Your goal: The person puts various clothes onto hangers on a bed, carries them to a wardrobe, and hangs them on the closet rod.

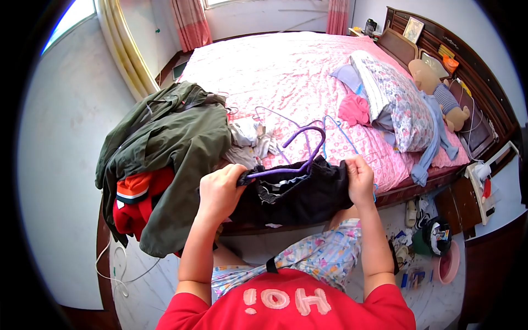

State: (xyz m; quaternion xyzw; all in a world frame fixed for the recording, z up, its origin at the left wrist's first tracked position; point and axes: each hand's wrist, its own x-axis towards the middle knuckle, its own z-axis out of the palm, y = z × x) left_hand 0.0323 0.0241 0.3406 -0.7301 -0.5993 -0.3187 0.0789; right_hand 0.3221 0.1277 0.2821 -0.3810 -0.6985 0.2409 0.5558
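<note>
A black garment is held stretched between two hands, above the near edge of the bed and in front of the person's body. The left hand is closed around one end of its waistband, with the end of a purple hanger gathered close by the grip. The opposite end of the waistband is pinched by the right hand, whose fingers are curled in tightly. The waistband is spread so that part of its inside is shown, and the hanger's hook is pointed up and curved above it. To the left, a dark green jacket is heaped over the bed's corner, with a red garment partly covered by it. Between the jacket and the hands, crumpled white cloths are laid on the pink quilt. A blue hanger is placed beyond the right hand. Farther right, a floral pillow is seen beside a bright pink cloth, and a stuffed toy is leaned near the headboard.
</note>
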